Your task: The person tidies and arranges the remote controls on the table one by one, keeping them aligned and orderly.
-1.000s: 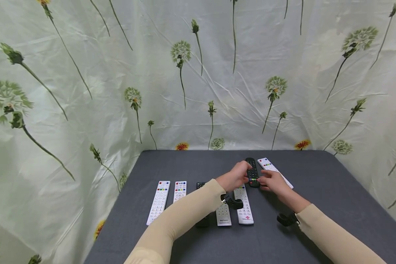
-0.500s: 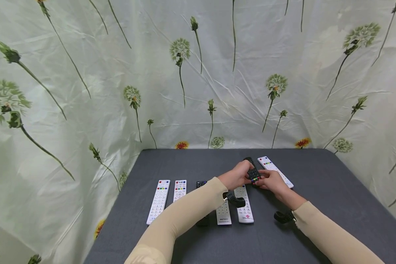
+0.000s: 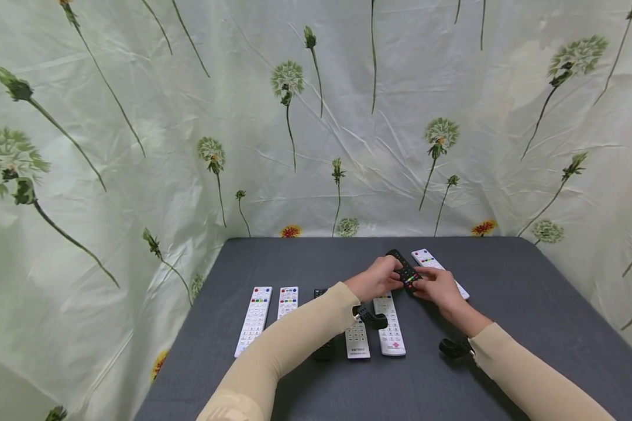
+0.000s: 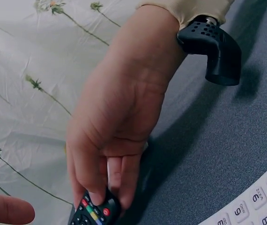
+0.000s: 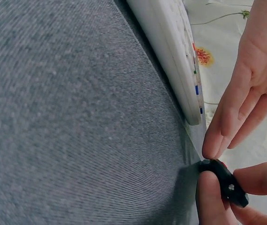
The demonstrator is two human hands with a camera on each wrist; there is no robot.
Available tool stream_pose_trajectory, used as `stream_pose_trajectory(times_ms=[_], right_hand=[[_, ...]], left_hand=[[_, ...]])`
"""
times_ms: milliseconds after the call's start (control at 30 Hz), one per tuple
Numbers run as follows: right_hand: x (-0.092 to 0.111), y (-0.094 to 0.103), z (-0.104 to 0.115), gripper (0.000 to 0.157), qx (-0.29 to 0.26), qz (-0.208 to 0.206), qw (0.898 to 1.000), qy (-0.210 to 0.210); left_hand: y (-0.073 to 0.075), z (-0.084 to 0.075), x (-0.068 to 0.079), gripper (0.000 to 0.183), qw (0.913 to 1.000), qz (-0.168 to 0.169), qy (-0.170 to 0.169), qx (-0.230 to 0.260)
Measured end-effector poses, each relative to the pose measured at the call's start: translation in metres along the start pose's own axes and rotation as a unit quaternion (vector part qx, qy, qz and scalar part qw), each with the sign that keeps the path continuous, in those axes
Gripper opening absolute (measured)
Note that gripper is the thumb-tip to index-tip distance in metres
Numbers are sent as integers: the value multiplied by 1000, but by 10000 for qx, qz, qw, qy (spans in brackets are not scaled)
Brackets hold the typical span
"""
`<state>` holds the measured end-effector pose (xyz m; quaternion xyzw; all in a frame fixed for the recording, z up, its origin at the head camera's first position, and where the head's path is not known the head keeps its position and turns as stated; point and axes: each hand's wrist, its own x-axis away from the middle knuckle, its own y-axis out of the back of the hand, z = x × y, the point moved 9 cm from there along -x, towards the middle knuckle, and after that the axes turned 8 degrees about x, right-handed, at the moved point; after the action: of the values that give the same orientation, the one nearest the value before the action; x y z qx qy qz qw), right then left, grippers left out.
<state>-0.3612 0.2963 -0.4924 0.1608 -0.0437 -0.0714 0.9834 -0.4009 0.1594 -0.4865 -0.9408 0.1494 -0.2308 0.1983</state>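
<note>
A black remote control (image 3: pixel 406 273) with coloured buttons slants between both hands near the far side of the table. My left hand (image 3: pixel 375 278) holds it from the left, its fingers along the upper part. The right hand (image 3: pixel 441 290) pinches the near end; in the left wrist view, the thumb of that right hand (image 4: pixel 119 108) lies on the button face beside a red button. Fingers (image 5: pixel 211 197) squeeze the end of the remote in the right wrist view, where the left hand (image 5: pixel 250 89) reaches down to it from above.
A row of remotes lies to the left and front: white ones (image 3: pixel 253 321) (image 3: pixel 288 301), a black one (image 3: pixel 323 352), a pale one (image 3: pixel 357 342) and another white one (image 3: pixel 392 330). One more white remote (image 3: pixel 426 259) slants behind the right hand. Flowered cloth (image 3: pixel 316 117) hangs beyond the dark table (image 3: pixel 279 257).
A second ago the black remote lay nearly straight with the hands at its sides. Now both hands grip it, and it is tilted with its far end turned left.
</note>
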Motion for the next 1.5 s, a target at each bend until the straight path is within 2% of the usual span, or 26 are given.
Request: stream_pose_trajectory(times_ms=[167,333,600,833,1033,1233,1367,1500], right_hand=[[2,6,8,47,7,-149,9998,140],[4,12,15,45,52,-233,9991,337],[10,21,28,40,199,-455,9965,667],[14,28,35,40,149,-564,9952,791],[16,34,40,38,382,-563,9935,909],[23,41,51,38,462,-589,9919,1027],[23,44,53,40,227,-523,9933,1001],[22,48,54,41,8,-514,9940,964]], left_hand=[[1,-4,-1,19,9995,-86,-209,-207],[8,-9,-1,20,9977,-376,-397,-394],[13,-15,-3,21,9958,-611,-628,-274],[20,-21,-6,41,9938,-632,-893,-207],[30,-26,-2,46,9913,-756,-1071,-141],[36,-33,-3,38,9887,-654,-1348,-6],[39,-37,-6,30,9884,-522,-1418,119],[42,-40,-7,26,9889,-351,-1446,27]])
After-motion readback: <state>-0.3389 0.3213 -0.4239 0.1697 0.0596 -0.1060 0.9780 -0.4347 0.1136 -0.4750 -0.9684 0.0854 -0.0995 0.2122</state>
